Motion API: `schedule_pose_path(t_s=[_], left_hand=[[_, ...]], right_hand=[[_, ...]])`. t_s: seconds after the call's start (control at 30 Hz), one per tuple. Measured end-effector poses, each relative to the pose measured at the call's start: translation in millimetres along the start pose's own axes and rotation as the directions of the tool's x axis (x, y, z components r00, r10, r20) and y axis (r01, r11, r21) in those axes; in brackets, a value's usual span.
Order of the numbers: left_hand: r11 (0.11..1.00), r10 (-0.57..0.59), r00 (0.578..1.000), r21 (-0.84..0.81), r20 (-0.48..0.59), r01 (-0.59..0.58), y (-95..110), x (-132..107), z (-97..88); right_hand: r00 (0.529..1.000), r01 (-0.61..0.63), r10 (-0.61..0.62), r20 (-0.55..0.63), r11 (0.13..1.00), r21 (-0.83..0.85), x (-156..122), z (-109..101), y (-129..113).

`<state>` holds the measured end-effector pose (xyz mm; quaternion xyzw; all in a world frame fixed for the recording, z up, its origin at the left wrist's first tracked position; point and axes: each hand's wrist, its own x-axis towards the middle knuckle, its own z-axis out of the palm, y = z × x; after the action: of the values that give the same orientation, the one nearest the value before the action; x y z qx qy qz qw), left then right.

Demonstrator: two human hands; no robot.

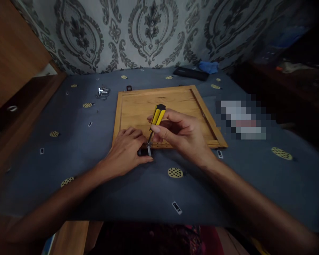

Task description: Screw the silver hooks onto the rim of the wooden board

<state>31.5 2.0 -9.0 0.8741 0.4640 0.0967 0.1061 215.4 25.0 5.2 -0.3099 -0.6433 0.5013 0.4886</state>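
Observation:
My right hand is closed round a yellow and black screwdriver, tilted with its tip down. The tip meets a small metal fitting at the near edge of a framed wooden panel. My left hand rests over the panel's near-left corner, fingers on top and thumb at the front. Between that thumb and the fingers sit the metal fitting and a dark piece beside it, partly hidden by the hand.
Small shiny metal parts lie on the patterned dark cloth at the left. A black case and a blue cloth are at the back. Something pixelated is on the right. A patterned curtain hangs behind.

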Motion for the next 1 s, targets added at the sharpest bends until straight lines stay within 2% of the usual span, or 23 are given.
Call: schedule_pose_path(t_s=[0.1, 0.27, 0.4, 0.47, 0.63, 0.77, 0.9, 1.0], left_hand=[[1.000, -0.001, 1.000, 0.000, 0.000, 0.001, 0, 0, 0.9], [1.000, -0.012, 1.000, 0.017, -0.005, 0.012, -1, 0, 2.1], [1.000, -0.010, 1.000, 0.018, 0.009, 0.010, 0, 1, 0.6], [1.000, -0.016, 1.000, 0.016, 0.020, 0.015, 0, 1, -0.3], [1.000, -0.023, 0.999, 0.004, 0.030, 0.023, 1, 1, -0.2], [1.000, -0.012, 1.000, -0.004, 0.017, 0.012, 1, 0, 0.0], [1.000, -0.012, 1.000, -0.004, 0.012, 0.012, 1, 1, -1.3], [1.000, 0.002, 1.000, -0.018, -0.002, -0.002, 1, 0, -1.7]], right_hand=[[1.000, -0.020, 0.020, 0.006, 0.999, 0.027, 8, 2, 2], [0.996, -0.030, 0.023, 0.085, 0.996, 0.084, 17, 2, 0], [0.983, 0.000, -0.003, 0.184, 1.000, 0.018, 18, -2, -4], [0.981, 0.006, -0.006, 0.193, 1.000, -0.002, 17, -3, -5], [0.997, 0.001, -0.002, 0.080, 1.000, 0.022, 16, 0, -2], [0.999, 0.046, -0.046, 0.005, 0.998, 0.031, 14, 4, -3], [0.984, 0.084, -0.091, -0.154, 0.995, -0.050, 8, 3, -6], [0.973, 0.099, -0.120, -0.199, 0.989, -0.110, 4, 1, -7]])
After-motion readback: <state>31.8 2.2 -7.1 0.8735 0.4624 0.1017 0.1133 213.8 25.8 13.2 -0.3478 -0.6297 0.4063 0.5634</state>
